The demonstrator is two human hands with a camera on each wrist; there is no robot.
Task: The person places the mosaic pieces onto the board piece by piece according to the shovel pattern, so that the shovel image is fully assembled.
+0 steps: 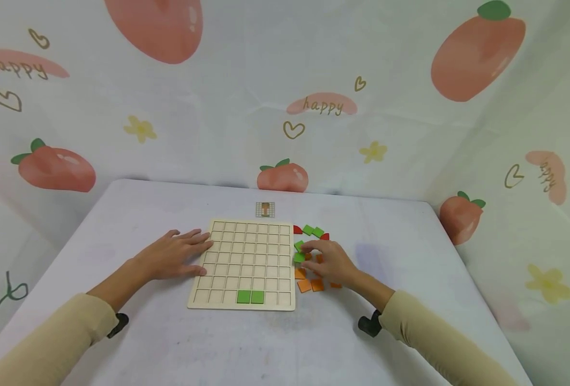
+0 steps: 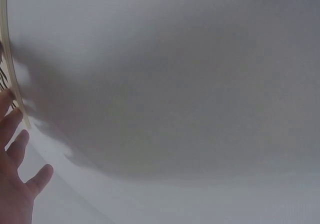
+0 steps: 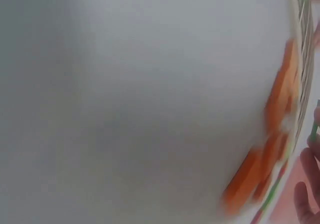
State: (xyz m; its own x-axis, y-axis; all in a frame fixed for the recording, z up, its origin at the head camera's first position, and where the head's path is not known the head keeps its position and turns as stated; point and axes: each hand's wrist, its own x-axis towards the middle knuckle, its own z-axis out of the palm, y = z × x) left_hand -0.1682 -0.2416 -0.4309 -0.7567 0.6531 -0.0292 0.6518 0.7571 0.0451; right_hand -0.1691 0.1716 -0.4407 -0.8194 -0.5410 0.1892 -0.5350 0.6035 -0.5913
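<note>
A pale wooden grid board (image 1: pixel 234 262) lies flat on the table, with two green square tiles (image 1: pixel 250 297) side by side in its front row. My left hand (image 1: pixel 174 254) rests at the board's left edge, fingers spread and fingertips touching the rim. In the left wrist view those fingers (image 2: pixel 15 149) reach to the board's edge. At the board's right edge my right hand (image 1: pixel 330 260) pinches a green square tile (image 1: pixel 299 258) between thumb and fingers. A green sliver (image 3: pixel 314 132) shows between the fingertips in the right wrist view, which is blurred.
Right of the board lie several orange square tiles (image 1: pixel 317 285), partly under my right hand. More green tiles (image 1: pixel 308 230) and red quarter-round pieces (image 1: pixel 297 230) lie beyond them. Behind the board is a small printed pattern card (image 1: pixel 265 209). A patterned cloth (image 1: pixel 217 134) hangs behind the table.
</note>
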